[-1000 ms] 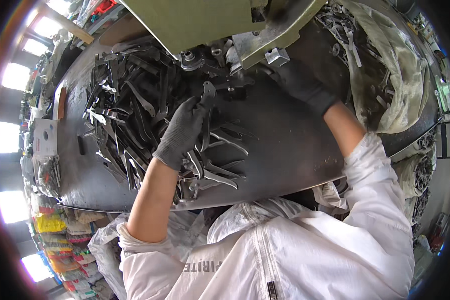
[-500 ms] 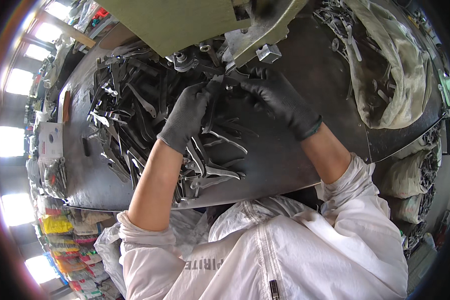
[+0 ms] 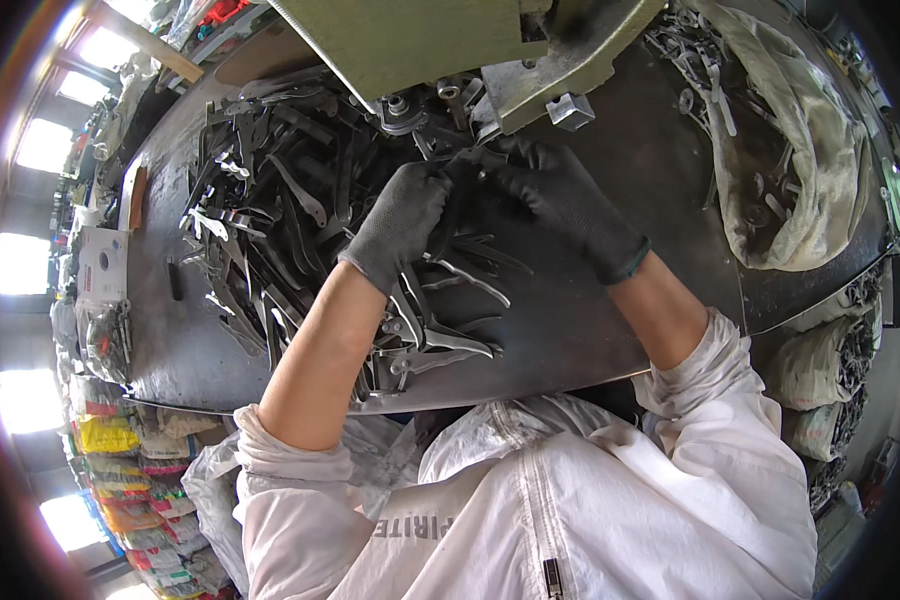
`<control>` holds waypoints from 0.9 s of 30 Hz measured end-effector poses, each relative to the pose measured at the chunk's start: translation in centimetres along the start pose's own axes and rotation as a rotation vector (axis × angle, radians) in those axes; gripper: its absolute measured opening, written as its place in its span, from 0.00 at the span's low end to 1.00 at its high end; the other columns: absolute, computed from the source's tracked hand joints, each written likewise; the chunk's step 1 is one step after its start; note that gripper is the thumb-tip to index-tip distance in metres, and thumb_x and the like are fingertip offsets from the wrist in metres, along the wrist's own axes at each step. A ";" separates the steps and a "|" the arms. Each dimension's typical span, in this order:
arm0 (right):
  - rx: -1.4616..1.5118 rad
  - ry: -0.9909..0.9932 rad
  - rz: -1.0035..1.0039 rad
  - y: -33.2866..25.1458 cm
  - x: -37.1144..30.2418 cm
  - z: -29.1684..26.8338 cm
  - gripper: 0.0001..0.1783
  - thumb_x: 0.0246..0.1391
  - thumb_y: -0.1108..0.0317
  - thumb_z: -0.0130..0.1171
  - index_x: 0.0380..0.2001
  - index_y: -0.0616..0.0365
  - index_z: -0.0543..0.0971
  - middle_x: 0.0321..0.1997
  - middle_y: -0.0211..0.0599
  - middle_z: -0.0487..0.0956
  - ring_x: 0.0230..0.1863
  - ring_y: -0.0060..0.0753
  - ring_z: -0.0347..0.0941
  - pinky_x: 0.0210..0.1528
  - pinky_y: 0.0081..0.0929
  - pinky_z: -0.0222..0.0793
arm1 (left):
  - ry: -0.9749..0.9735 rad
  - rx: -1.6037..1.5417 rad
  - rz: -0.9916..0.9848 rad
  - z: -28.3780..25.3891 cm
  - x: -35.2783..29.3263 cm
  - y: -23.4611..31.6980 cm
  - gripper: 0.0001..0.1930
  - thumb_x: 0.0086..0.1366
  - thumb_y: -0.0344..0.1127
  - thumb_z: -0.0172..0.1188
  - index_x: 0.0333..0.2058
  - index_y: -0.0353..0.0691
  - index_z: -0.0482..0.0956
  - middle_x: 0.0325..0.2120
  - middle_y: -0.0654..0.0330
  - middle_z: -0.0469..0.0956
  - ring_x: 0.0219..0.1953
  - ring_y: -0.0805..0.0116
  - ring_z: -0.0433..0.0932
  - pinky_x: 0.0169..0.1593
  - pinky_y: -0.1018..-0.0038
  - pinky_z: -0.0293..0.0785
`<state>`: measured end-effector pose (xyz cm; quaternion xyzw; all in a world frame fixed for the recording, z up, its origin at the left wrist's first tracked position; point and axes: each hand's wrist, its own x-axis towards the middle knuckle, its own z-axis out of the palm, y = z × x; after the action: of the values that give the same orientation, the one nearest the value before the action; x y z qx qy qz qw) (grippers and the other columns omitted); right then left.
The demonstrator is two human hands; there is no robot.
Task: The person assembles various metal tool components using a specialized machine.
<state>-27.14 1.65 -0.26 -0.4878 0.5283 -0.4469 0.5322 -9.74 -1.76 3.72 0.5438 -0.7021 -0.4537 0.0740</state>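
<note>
And here's the dark metal handle, held just below the olive-green press, its upper end between the two gloved hands! The left hand has its fingers closed around it; the right hand crowds that upper end, fingertips bent in, though whether they pinch it I can't tell. Left of them sprawls a heap of metal handles on the dark worktable; far right, a pale sack slumps around loose metal parts.
</note>
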 end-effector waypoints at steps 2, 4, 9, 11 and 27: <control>0.016 0.011 0.039 -0.4 -0.3 0.2 0.19 0.54 0.57 0.57 0.39 0.64 0.75 0.23 0.28 0.75 0.25 0.14 0.69 0.28 0.19 0.65 | 0.069 0.112 0.127 0.4 0.0 -0.9 0.11 0.61 0.28 0.46 0.40 0.28 0.72 0.30 0.50 0.76 0.40 0.57 0.74 0.46 0.72 0.71; 0.025 0.036 0.081 -0.2 -0.4 0.0 0.19 0.54 0.57 0.57 0.39 0.64 0.75 0.23 0.27 0.75 0.24 0.14 0.68 0.27 0.18 0.64 | 0.038 0.125 0.154 0.5 0.5 -1.3 0.11 0.61 0.27 0.45 0.40 0.28 0.72 0.31 0.50 0.76 0.41 0.57 0.74 0.47 0.72 0.70; -0.032 0.061 0.018 0.4 -0.3 -0.3 0.18 0.54 0.55 0.57 0.33 0.63 0.77 0.21 0.26 0.72 0.22 0.14 0.64 0.25 0.17 0.61 | 0.089 0.044 0.204 1.0 0.8 -1.8 0.11 0.60 0.26 0.46 0.39 0.28 0.73 0.33 0.49 0.75 0.42 0.59 0.74 0.47 0.72 0.70; -0.048 0.034 -0.005 0.7 -0.4 -0.1 0.17 0.54 0.58 0.56 0.35 0.64 0.76 0.21 0.26 0.72 0.21 0.14 0.65 0.25 0.17 0.62 | -0.010 0.145 0.446 0.6 1.7 -3.8 0.10 0.64 0.29 0.47 0.36 0.28 0.74 0.22 0.55 0.76 0.24 0.69 0.75 0.30 0.73 0.71; 0.191 -0.117 0.061 1.9 -0.7 -0.1 0.20 0.56 0.69 0.49 0.51 0.65 0.66 0.33 0.30 0.73 0.25 0.14 0.70 0.22 0.14 0.66 | 0.557 0.640 -0.059 -7.2 3.3 -7.2 0.26 0.57 0.48 0.56 0.48 0.36 0.68 0.38 0.42 0.76 0.43 0.45 0.74 0.45 0.59 0.70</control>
<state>-27.34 2.55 -2.04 -0.4440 0.4658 -0.4496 0.6195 -1.77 -8.52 1.43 0.6611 -0.7448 -0.0503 0.0754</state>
